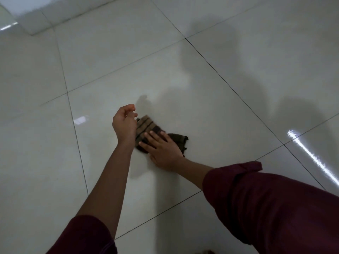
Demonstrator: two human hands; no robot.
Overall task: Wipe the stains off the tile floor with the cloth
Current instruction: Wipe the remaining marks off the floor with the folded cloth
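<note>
A brown striped cloth [146, 126] lies crumpled on the glossy white tile floor [211, 110] near the middle of the view. My right hand [161, 148] lies flat on top of the cloth with fingers spread, pressing it against the tile. My left hand [124, 122] hovers just left of the cloth, fingers loosely curled and apart, holding nothing. Part of the cloth is hidden under my right palm. No stain is plainly visible on the tile around the cloth.
Dark grout lines [229, 87] cross the floor in a grid. A white wall base [33, 24] runs along the top left. Bright light reflections [311, 154] streak the tile at the right. My shadows darken the floor beyond the cloth.
</note>
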